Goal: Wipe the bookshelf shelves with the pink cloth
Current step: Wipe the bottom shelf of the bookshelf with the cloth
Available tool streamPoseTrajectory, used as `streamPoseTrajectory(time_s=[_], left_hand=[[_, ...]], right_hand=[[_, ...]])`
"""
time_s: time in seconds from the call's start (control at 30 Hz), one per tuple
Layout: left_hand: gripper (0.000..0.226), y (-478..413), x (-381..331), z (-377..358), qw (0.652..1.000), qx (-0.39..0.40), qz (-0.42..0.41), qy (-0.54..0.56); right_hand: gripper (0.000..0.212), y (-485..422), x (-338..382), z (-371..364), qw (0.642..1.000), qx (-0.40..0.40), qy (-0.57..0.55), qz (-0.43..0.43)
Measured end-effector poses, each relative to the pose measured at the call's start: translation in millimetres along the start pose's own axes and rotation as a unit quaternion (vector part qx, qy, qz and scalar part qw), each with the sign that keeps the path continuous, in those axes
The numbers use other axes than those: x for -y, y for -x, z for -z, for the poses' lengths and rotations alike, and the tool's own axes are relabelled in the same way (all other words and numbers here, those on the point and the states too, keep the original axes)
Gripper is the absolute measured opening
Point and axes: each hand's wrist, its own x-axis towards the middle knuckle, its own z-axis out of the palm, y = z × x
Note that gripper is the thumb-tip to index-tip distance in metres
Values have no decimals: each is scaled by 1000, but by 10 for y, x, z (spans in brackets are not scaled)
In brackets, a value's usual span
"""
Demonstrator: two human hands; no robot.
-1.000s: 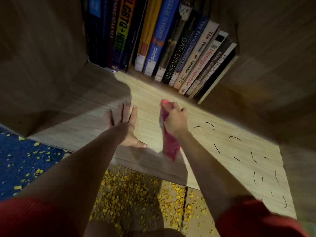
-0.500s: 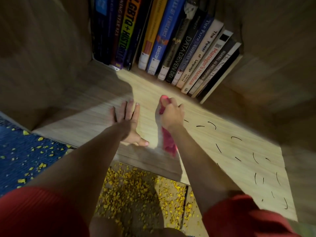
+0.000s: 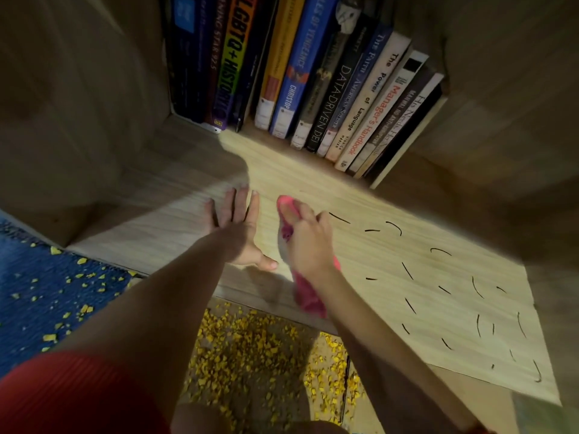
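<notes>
The light wooden shelf board (image 3: 313, 183) lies below me. My right hand (image 3: 308, 239) grips the bunched pink cloth (image 3: 308, 296) and presses it on the board; the cloth's tip shows past my fingers and its tail hangs back over the shelf's front edge. My left hand (image 3: 238, 227) lies flat on the board just left of the cloth, fingers straight and thumb out. Several short black marks (image 3: 438, 277) are scattered over the board to the right of the cloth.
A row of books (image 3: 313, 83) stands at the back of the shelf, leaning right. Wooden side panels (image 3: 78, 104) close the shelf left and right. Below the front edge lie blue carpet (image 3: 47, 292) and yellow crumbs (image 3: 260, 355).
My right hand with the pink cloth has slid a little forward and back on the board near the first black mark. My left hand has stayed flat in the same place.
</notes>
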Motion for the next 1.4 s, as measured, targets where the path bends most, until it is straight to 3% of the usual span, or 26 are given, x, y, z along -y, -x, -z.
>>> streamPoseTrajectory(time_s=[0.07,0.2,0.27,0.43,0.6,0.73,0.9,1.03,1.07,1.2,1.33,1.4], left_hand=[[134,-10,3,-4,1000,1,-2,-1],[137,-39,16,-8,1000,-4,2,-12],[138,-48,19,-8,1000,-1,6,-18],[137,-46,2,-11,1000,2,11,-17],[137,-42,10,10,1000,3,4,-15],[136,-17,0,-9,1000,1,5,-14],[136,-20,10,20,1000,2,2,-8],[135,-23,8,-11,1000,-8,2,-2],[135,-19,19,-8,1000,-8,0,2],[132,-17,18,-1,1000,-15,-11,23],[130,4,5,-42,999,-30,-16,26],[129,26,38,-41,998,-43,-25,40]], right_hand=[[48,117,-50,70,999,-9,4,30],[41,-352,-143,308,994,40,-38,-93],[36,-398,-35,316,993,36,-42,-108],[44,48,-123,212,999,20,28,10],[33,-454,-104,297,992,31,-18,-121],[36,-179,-5,170,1000,18,19,-13],[36,-402,-169,296,990,42,4,-131],[39,-107,48,126,999,27,39,23],[41,-97,-27,193,999,35,29,28],[41,-196,-158,322,993,48,-15,-110],[53,324,18,-2,998,53,13,-8],[56,616,-135,27,998,59,4,-14]])
